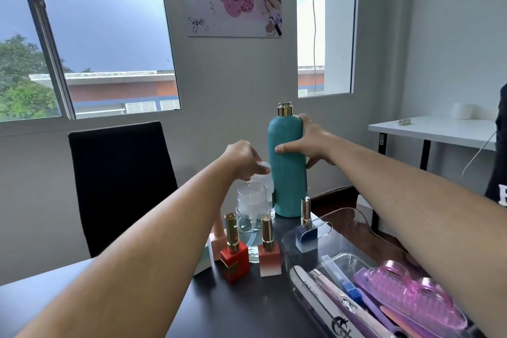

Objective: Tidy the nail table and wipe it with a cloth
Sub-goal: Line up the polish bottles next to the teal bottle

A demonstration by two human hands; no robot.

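A tall teal bottle (pixel 288 173) with a gold cap stands upright at the far edge of the dark nail table (pixel 233 307). My right hand (pixel 310 143) is wrapped around its upper body. My left hand (pixel 244 158) sits just left of it, fingers closed on a small clear plastic piece (pixel 264 166) above a clear pump dispenser (pixel 252 208). In front stand a red polish bottle (pixel 233 252), a coral one (pixel 269 252), a pale pink one (pixel 216 239) and a blue one (pixel 306 230). No cloth is visible.
A clear plastic organiser tray (pixel 354 217) at the right holds nail files, a blue brush and pink nail brushes (pixel 411 293). A black chair (pixel 120 184) faces the table's far left side. A white side table (pixel 430 129) stands at the right wall.
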